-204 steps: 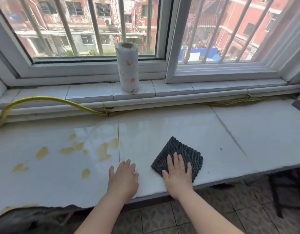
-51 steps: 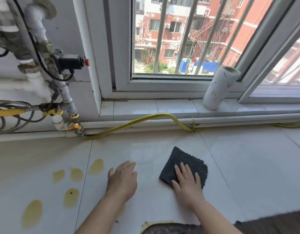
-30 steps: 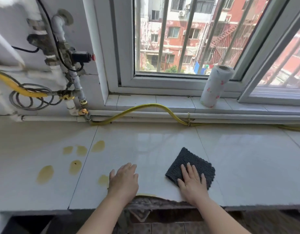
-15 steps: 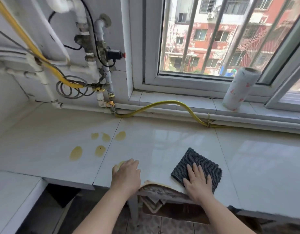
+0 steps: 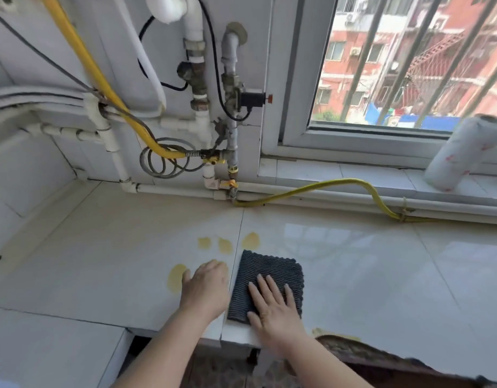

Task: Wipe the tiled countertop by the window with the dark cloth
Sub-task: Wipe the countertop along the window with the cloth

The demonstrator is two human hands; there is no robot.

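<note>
A dark ribbed cloth lies flat on the white tiled countertop near its front edge. My right hand presses flat on the cloth's near half, fingers spread. My left hand rests palm down on the bare tile just left of the cloth, touching nothing else. Several yellow stains sit right behind the cloth and my left hand, and one larger yellow stain lies at the left hand's thumb side.
Pipes, valves and a coiled cable crowd the wall at the back left. A yellow hose runs along the sill base. A paper towel roll stands on the sill at the right. A lower tiled surface sits at the near left.
My right hand has slid the cloth leftwards along the counter toward the yellow stains, with my left hand moving left too. The view has swung left, bringing the pipes in.
</note>
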